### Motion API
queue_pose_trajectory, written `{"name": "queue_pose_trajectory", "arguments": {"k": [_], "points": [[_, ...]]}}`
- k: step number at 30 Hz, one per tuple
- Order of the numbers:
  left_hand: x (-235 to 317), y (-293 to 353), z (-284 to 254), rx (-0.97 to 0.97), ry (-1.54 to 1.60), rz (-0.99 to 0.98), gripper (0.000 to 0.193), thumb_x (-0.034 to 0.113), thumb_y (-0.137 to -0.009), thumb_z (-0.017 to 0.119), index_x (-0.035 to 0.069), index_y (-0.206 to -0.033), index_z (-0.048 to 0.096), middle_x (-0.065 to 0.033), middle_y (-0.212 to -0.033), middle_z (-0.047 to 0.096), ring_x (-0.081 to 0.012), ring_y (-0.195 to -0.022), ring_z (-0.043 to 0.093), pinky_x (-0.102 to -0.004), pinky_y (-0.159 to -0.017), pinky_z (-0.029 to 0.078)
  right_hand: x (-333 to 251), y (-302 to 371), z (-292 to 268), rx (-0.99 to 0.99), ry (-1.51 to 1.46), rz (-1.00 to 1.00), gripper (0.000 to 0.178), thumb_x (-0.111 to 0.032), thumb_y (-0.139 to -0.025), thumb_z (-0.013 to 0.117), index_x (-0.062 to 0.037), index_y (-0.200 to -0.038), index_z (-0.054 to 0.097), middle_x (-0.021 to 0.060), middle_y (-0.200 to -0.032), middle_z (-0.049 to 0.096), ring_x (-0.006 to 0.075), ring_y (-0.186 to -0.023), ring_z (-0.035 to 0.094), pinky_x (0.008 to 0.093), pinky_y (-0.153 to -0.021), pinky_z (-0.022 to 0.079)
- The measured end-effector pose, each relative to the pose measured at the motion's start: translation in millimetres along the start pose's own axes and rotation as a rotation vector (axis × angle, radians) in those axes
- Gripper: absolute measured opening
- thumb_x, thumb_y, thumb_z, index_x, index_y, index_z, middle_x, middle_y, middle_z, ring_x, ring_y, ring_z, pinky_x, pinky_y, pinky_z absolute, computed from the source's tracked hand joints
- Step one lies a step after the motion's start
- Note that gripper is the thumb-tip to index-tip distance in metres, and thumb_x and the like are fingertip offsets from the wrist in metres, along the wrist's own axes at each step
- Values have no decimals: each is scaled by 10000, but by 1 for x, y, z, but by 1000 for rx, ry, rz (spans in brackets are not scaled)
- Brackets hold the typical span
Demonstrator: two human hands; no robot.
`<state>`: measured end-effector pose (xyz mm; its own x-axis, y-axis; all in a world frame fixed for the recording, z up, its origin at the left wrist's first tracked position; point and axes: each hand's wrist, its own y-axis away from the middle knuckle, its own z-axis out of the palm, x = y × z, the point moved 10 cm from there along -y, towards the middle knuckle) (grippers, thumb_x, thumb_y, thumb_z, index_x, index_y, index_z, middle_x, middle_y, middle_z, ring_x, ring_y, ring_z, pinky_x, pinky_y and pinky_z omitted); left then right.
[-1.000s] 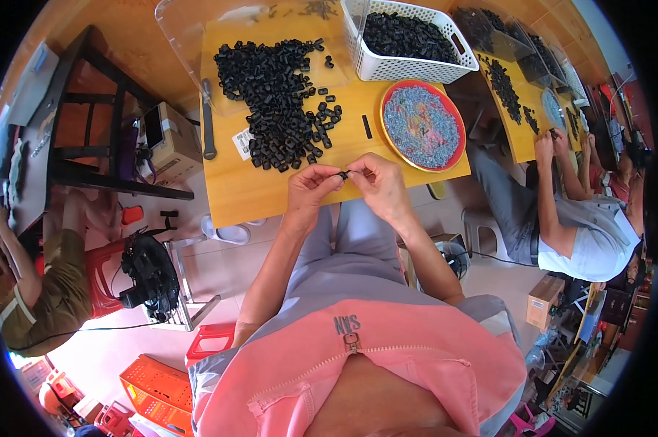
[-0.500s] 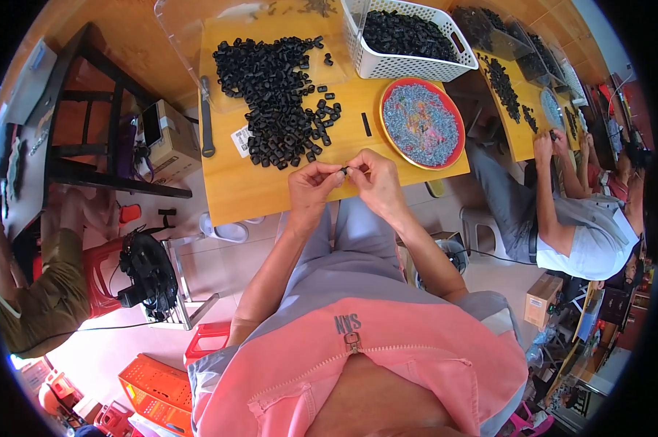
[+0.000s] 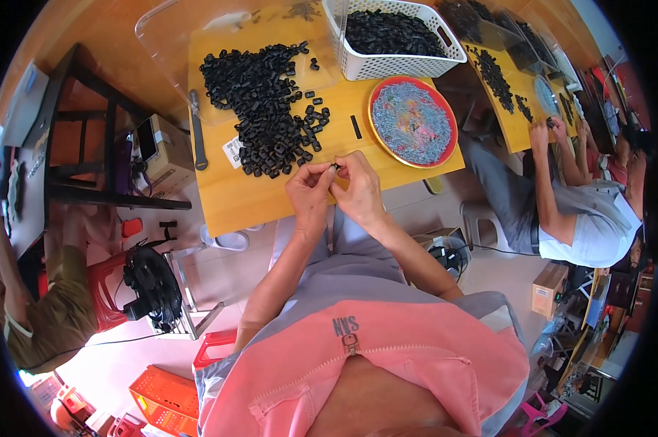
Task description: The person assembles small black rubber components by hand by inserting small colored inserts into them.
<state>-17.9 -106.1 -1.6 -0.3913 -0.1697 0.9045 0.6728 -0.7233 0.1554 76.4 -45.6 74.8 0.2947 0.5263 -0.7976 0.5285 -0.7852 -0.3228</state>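
Note:
Just above the table's near edge, my left hand (image 3: 311, 191) and my right hand (image 3: 359, 188) meet, thumbs and fingertips pinched together. Between them is a small black plastic piece (image 3: 335, 167), mostly covered by the fingers. A heap of similar black plastic pieces (image 3: 271, 142) spreads over the wooden table (image 3: 249, 200) beyond my left hand. Past my right hand sits a red round tray (image 3: 456, 131) with a yellow rim, filled with small silvery parts (image 3: 409, 120). A short black strip (image 3: 356, 127) lies between heap and tray.
A white perforated basket (image 3: 394, 68) of black pieces stands at the back, beside a clear plastic bin (image 3: 165, 65) on its side. A dark strap-like bar (image 3: 198, 131) lies at the left edge. Co-workers sit left and right; one person's hands (image 3: 547, 127) work at another table.
My view has shifted slightly, so the table appears a little lower and further left. Both hands remain together at the small black piece, with the fingers slightly rearranged.

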Motion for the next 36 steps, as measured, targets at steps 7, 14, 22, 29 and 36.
{"name": "queue_pose_trajectory", "arguments": {"k": [7, 14, 22, 29, 36], "points": [[-5, -1, 0, 55, -48, -58, 56, -21, -767, 598, -11, -817, 621, -21, -755, 604, -68, -665, 532, -187, -606, 431, 4, -3, -6, 44, 61, -51, 273, 51, -628, 652, 26, -873, 535, 131, -777, 519, 248, -654, 563, 316, -586, 474], [-16, -1, 0, 38, 16, -140, 81, 41, -787, 602, -12, -848, 609, -21, -769, 593, -67, -653, 528, -192, -599, 438, 7, -4, -7, 52, 121, -84, 288, 43, -636, 644, 33, -910, 558, 133, -793, 528, 257, -669, 566, 325, -586, 469], [-30, -3, -3, 33, 31, -182, 70, 39, -784, 602, -15, -828, 597, -36, -759, 592, -78, -642, 532, -199, -585, 444, 9, -2, -1, 3, 177, -89, 264, 29, -649, 633, 36, -902, 559, 143, -780, 528, 275, -666, 564, 340, -589, 463], [-30, -2, -4, 6, 68, -226, 100, 73, -812, 591, -8, -870, 581, -29, -762, 579, -81, -641, 542, -205, -586, 458, 7, -20, -19, 42, 138, -119, 230, 3, -665, 596, 15, -891, 554, 157, -799, 519, 324, -723, 537, 385, -632, 442], [-34, 2, -1, -123, -86, -116, 107, 38, -816, 573, -25, -900, 550, -39, -790, 553, -91, -647, 561, -216, -580, 497, 5, -163, -132, 401, 416, -394, 295, -29, -698, 642, -15, -987, 584, 137, -776, 569, 251, -668, 576, 342, -605, 457]]}}
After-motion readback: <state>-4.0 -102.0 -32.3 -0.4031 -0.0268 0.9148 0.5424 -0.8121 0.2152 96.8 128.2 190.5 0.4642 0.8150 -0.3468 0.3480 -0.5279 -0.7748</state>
